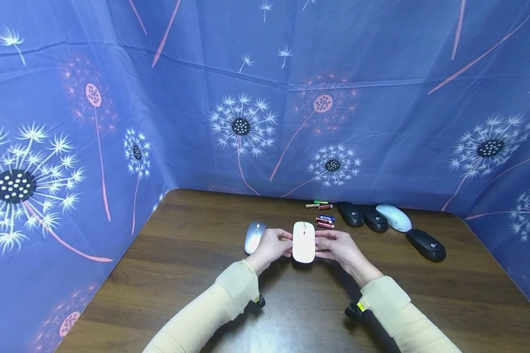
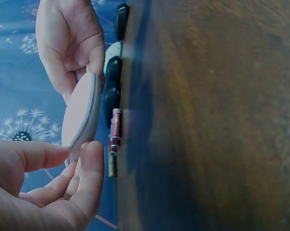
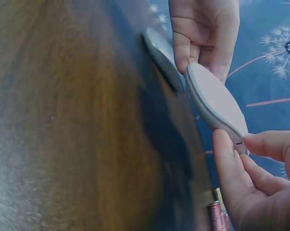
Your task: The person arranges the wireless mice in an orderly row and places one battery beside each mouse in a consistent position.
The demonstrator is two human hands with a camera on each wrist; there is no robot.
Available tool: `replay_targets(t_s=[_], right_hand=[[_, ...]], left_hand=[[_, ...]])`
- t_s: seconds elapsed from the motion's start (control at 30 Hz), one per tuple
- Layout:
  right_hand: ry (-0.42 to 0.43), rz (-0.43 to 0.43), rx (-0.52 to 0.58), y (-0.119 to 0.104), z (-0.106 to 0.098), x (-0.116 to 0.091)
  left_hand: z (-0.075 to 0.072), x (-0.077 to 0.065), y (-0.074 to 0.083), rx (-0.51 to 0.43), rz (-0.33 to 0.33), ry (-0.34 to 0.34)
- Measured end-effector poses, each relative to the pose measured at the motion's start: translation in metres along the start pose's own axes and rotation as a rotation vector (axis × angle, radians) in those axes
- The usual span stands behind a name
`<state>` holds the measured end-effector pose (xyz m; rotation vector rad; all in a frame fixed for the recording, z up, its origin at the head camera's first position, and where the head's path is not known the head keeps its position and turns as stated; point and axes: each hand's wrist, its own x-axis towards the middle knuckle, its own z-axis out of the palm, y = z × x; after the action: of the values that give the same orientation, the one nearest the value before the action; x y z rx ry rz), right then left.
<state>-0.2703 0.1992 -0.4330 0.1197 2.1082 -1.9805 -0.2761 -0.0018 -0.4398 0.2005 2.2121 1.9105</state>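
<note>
A white computer mouse (image 1: 304,242) is held up off the table between both hands, its top face showing in the head view. My left hand (image 1: 271,247) pinches its left edge between thumb and fingers. On the opposite edge my right hand (image 1: 341,249) grips it the same way. Both wrist views show the white mouse (image 2: 81,113) side-on, with a thin grey band round its rim. Just left of my left hand lies a silver-grey mouse (image 1: 254,237) on the table, partly overlapped by that hand.
Several batteries (image 1: 325,221) lie behind the white mouse. To the right sit black mice (image 1: 351,214), a pale blue mouse (image 1: 394,217) and another black mouse (image 1: 426,244). A blue dandelion-print cloth (image 1: 265,98) hangs along the brown table's (image 1: 194,235) back and sides.
</note>
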Motion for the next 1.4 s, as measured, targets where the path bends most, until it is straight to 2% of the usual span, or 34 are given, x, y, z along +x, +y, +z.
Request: replay_targets(t_s=[0.47, 0.67, 1.17, 1.4], right_hand=[[-0.010, 0.026, -0.016, 0.017, 0.002, 0.008], [-0.008, 0.027, -0.028, 0.019, 0.003, 0.012], [0.024, 0.062, -0.081, 0.024, 0.004, 0.023], [0.018, 0.039, -0.129, 0.021, 0.006, 0.022]], left_hand=[[0.007, 0.001, -0.014, 0.061, -0.031, 0.028], [0.009, 0.001, -0.015, 0.057, -0.025, 0.052], [0.012, 0.008, -0.017, 0.120, -0.078, 0.069], [0.012, 0.010, -0.017, 0.135, -0.073, 0.074]])
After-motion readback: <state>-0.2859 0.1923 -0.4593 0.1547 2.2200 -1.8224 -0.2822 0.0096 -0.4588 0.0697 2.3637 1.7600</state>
